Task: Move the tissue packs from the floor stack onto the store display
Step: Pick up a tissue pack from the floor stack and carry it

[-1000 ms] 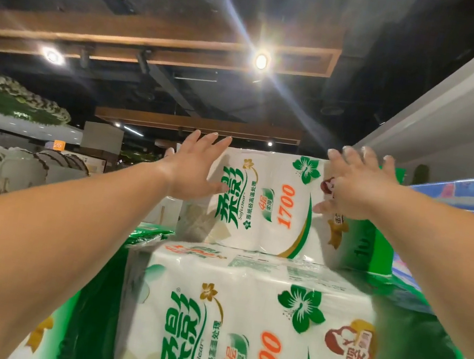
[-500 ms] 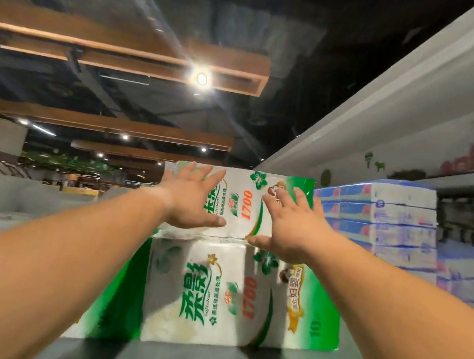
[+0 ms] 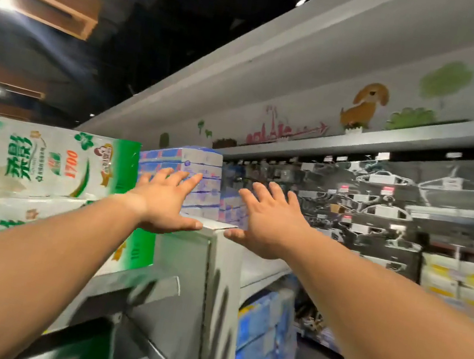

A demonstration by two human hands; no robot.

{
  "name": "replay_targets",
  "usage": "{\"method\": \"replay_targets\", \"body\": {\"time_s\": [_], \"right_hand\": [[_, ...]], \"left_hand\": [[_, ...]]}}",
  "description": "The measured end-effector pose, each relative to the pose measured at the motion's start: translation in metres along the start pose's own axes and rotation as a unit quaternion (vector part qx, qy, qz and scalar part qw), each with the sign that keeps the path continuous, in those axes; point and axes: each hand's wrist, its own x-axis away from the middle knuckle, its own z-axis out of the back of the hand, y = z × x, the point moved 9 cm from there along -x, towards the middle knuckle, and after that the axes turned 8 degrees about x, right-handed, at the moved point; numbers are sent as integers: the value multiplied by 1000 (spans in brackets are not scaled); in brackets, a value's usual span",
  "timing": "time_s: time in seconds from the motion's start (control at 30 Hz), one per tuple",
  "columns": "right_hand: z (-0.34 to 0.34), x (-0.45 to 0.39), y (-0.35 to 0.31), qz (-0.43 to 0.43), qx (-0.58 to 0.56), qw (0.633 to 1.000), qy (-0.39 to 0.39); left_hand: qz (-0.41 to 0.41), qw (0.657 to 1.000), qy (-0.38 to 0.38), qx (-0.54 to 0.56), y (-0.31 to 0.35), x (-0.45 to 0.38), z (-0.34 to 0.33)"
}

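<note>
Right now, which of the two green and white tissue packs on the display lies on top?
The upper pack, showing the orange number 1700; the lower pack is partly hidden behind the left arm.

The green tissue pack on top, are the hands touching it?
Apart. The head view shows both open hands, left and right, right of the green pack.

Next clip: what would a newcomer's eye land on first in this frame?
Two bare arms reach up the middle, left hand and right hand spread open with nothing in their grip. At left, green-and-white tissue packs sit stacked on the display shelf. Behind the hands stands a stack of blue packs; a cartoon dog decorates the wall above.
</note>
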Motion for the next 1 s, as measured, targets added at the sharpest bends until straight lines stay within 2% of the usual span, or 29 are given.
{"method": "replay_targets", "body": {"time_s": [0.13,0.3,0.5,0.67,0.8,1.0], "right_hand": [[9,93,113,-93,51,993,-52],[42,225,241,-204,103,968,-108],[92,372,342,-285,161,935,-137],[114,468,395,-338,180,911,-157],[119,519,425,-371,174,896,-172],[88,579,465,-414,157,871,-213]], "left_hand": [[-108,993,18,42,145,-13,11],[-224,969,15,100,323,7,34],[-320,931,28,172,492,55,61],[-375,903,5,208,604,98,71],[-407,884,-8,227,665,115,68],[-441,860,-52,251,746,130,45]]}}
